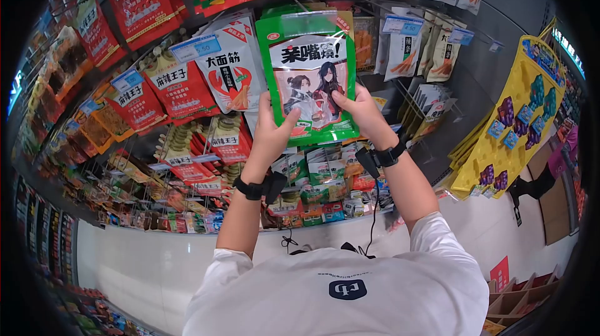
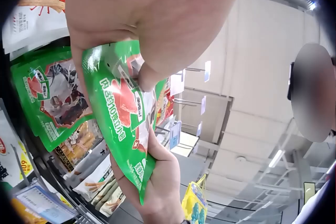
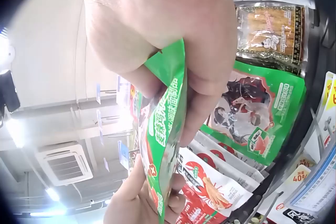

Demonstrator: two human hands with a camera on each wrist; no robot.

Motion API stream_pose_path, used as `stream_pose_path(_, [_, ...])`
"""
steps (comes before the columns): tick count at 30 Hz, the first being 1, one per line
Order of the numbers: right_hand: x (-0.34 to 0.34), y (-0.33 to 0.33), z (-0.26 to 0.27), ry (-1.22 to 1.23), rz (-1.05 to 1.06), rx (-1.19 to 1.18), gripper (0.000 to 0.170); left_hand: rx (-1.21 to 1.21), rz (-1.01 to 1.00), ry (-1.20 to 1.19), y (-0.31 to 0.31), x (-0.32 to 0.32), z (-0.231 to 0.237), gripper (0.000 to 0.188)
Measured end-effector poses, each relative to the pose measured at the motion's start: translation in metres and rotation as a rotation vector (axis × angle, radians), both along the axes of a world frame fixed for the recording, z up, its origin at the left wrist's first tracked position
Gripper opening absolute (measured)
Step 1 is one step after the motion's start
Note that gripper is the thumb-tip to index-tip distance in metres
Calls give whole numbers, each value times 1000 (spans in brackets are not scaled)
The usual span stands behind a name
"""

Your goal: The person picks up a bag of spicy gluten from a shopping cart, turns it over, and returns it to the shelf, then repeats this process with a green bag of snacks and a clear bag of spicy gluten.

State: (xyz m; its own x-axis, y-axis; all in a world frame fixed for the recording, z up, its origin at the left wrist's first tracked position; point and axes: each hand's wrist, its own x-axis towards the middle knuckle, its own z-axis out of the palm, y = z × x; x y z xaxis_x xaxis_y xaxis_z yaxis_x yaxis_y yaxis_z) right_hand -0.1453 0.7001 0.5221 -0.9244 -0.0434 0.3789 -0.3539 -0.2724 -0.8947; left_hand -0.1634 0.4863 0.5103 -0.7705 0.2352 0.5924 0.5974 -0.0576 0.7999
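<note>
the green packet (image 1: 312, 80) is gripped at its left and right edges by the left hand (image 1: 274, 122) and right hand (image 1: 365, 112), nearer than hung snack bags (image 1: 230, 64), presumably so its front is kept readable.

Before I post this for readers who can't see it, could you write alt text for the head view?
A green bag printed with two cartoon figures, held up in the left hand and right hand, before hanging red packets and white packets. A yellow display hangs at the right.
</note>
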Motion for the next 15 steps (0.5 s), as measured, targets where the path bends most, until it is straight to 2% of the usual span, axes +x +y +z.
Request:
stream_pose_path(4, [0, -1, 4, -28, 16, 19, 36, -13, 69, 57, -1, -7, -7, 45])
stream_pose_path(6, [-6, 0, 2, -20, 19, 8, 33, -46, 56, -15, -2, -10, -5, 45])
stream_pose_path(9, [-26, 5, -3, -91, 22, 28, 30, -55, 95, 46, 2, -40, -18, 46])
stream_pose_path(13, [-46, 3, 5, -150, 34, 6, 28, -121, 131, -49, 6, -63, -8, 46])
stream_pose_path(15, [-65, 5, 0, -82, -7, 68, 26, -157, 169, -65, 9, -75, -3, 44])
